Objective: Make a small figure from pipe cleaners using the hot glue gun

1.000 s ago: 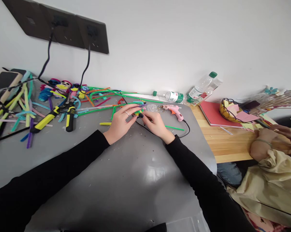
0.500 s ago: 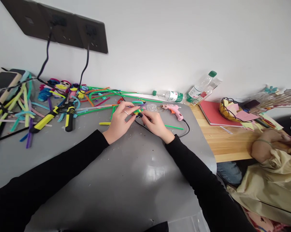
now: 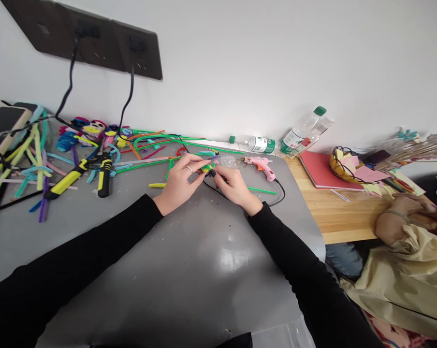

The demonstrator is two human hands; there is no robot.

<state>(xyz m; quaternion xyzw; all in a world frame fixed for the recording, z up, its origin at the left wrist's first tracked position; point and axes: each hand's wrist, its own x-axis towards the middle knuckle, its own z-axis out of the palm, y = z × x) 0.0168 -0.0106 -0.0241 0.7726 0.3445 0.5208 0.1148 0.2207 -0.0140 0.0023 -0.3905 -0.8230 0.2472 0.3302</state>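
My left hand point(image 3: 180, 183) and my right hand point(image 3: 236, 186) meet over the far middle of a grey table point(image 3: 189, 261). Both pinch a small yellow-and-green pipe cleaner piece point(image 3: 207, 167) between their fingertips. The left hand wears a ring. A green pipe cleaner point(image 3: 262, 191) lies just right of my right hand, and a short yellow piece point(image 3: 157, 185) lies left of my left hand. A black cord point(image 3: 282, 193) passes under my right hand.
A pink glue gun point(image 3: 262, 166) lies beyond my right hand. Yellow-handled pliers point(image 3: 104, 174) and many coloured pipe cleaners point(image 3: 40, 159) cover the left. Two plastic bottles point(image 3: 298, 135) rest by the wall. Another person's arm in a pale sleeve point(image 3: 403, 251) rests on a wooden desk point(image 3: 345, 217).
My hands stay almost still on the small piece, the fingers only shifting slightly. The other person's hand at the right has moved down a little.
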